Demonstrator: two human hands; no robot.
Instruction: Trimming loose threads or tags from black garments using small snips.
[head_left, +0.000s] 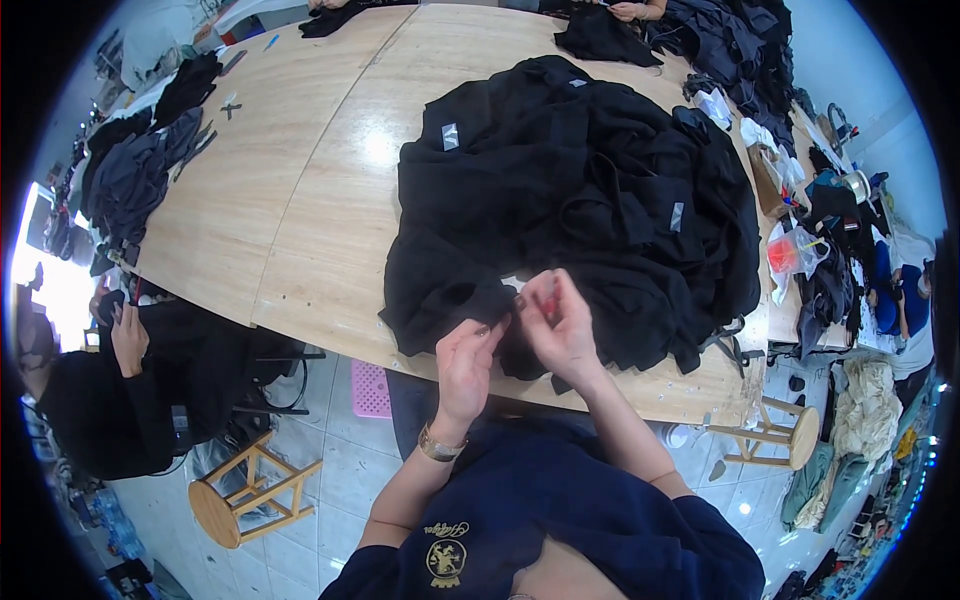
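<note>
A large heap of black garments (490, 200) lies on the wooden table in front of me, with small pale labels showing on several pieces. At its near edge my left hand (465, 368) pinches the black cloth between thumb and fingers. My right hand (562, 325) is closed just beside it, close to the same piece of cloth. A small red thing (551, 306) shows among the right fingers; its kind is too blurred to tell. Behind the fingertips there is a small white patch (514, 283), partly hidden.
The pale wooden table (330, 190) bears dark cloth piles (140, 170) at far left and snips (231, 106). Other people's hands show at left (130, 340) and top right (636, 11). Stools (222, 508) stand below; a red-filled plastic cup (784, 254) sits at right.
</note>
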